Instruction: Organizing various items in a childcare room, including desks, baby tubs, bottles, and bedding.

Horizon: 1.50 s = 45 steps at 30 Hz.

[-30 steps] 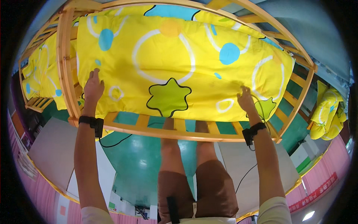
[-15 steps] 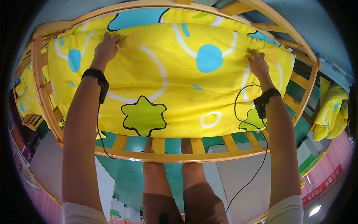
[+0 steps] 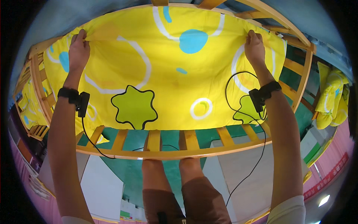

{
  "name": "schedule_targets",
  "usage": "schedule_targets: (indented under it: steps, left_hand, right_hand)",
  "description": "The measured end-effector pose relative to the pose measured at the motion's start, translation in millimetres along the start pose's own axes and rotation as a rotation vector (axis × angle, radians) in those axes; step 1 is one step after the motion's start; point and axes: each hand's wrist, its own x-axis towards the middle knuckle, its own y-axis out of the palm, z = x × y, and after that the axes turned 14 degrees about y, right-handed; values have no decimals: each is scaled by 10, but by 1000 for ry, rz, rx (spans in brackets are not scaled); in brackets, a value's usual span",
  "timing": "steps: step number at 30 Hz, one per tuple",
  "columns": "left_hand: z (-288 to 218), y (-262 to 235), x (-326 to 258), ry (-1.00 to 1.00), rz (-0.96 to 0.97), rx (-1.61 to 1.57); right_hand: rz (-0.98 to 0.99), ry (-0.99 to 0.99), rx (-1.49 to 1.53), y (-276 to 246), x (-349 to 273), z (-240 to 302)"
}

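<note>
A yellow quilt (image 3: pixel 167 82) with blue spots, white rings and green star shapes spreads across a small wooden bed (image 3: pixel 175 154). My left hand (image 3: pixel 79 52) is closed on its fabric toward the far left. At the far right my right hand (image 3: pixel 255 48) pinches the same quilt. Between the two hands the cloth is drawn fairly taut, with creases running from each grip. The quilt's near edge lies just inside the slatted near rail. Each wrist wears a black strap with a small box and a cable.
Wooden rails bound the bed, with a curved end rail (image 3: pixel 305 86) at the right. Another yellow patterned bundle (image 3: pixel 331 95) lies to the right, and more such bedding (image 3: pixel 31 100) is at the left. A black cable (image 3: pixel 250 175) loops down beside my right forearm.
My left hand has moved left and slightly away, my right hand slightly away. Both have gathered the quilt's fabric, which now covers the blue patch at the far side.
</note>
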Motion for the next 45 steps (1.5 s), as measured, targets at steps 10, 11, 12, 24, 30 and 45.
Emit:
schedule_targets:
  steps: [10, 11, 12, 24, 30, 45]
  left_hand:
    - [85, 375, 117, -93, 81, -197]
    - [-13, 399, 24, 33, 72, -282]
    - [-159, 379, -110, 13, 98, -276]
    - [-1302, 124, -2667, -104, 1179, -253]
    - [-1595, 509, -2970, -54, 1138, -88]
    - [-1352, 583, -2949, -21, 1420, -116]
  right_hand:
    - [35, -146, 282, 276, 18, 92]
    - [85, -60, 273, 364, -123, 109]
    - [153, -10, 249, 417, -303, 154]
    - [913, -241, -473, 199, -2706, -205]
    - [647, -596, -674, 749, -3138, -264]
    - [769, -771, -677, 714, -3307, -190]
